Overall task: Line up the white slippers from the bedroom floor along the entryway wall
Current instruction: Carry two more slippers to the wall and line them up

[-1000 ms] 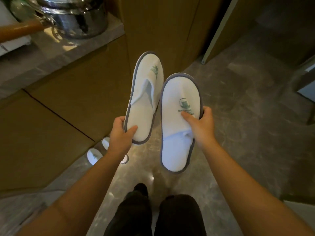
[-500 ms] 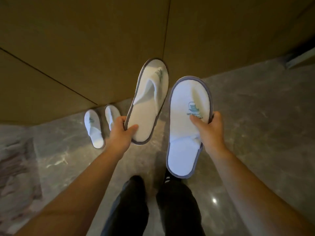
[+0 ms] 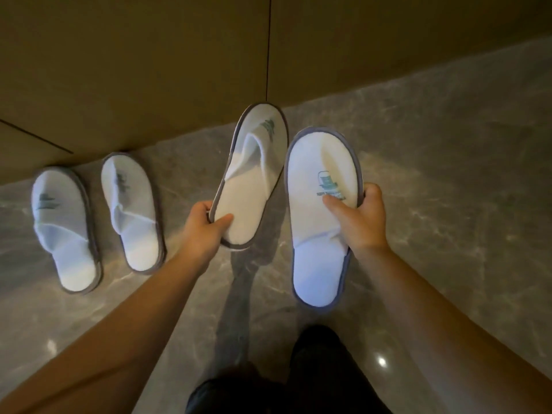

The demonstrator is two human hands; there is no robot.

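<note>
My left hand [image 3: 204,227] grips the heel of a white slipper [image 3: 254,177] with grey trim and a green logo, its toe pointing toward the wall. My right hand [image 3: 363,218] holds a second matching white slipper [image 3: 319,234] by its upper, thumb on top near the logo. Both held slippers hang just above the floor, side by side, close to the wall. Two more white slippers sit on the floor at the left, one [image 3: 64,228] further left and one [image 3: 133,210] beside it, toes toward the wall.
A brown panelled wall [image 3: 179,70] with a vertical seam runs across the top. The floor [image 3: 448,204] is glossy grey marble, open to the right of the held slippers. My dark trouser legs [image 3: 313,377] show at the bottom.
I have moved closer and lower toward the wall. The slippers in my hands have come down near the floor, and the two floor slippers now appear larger at the left.
</note>
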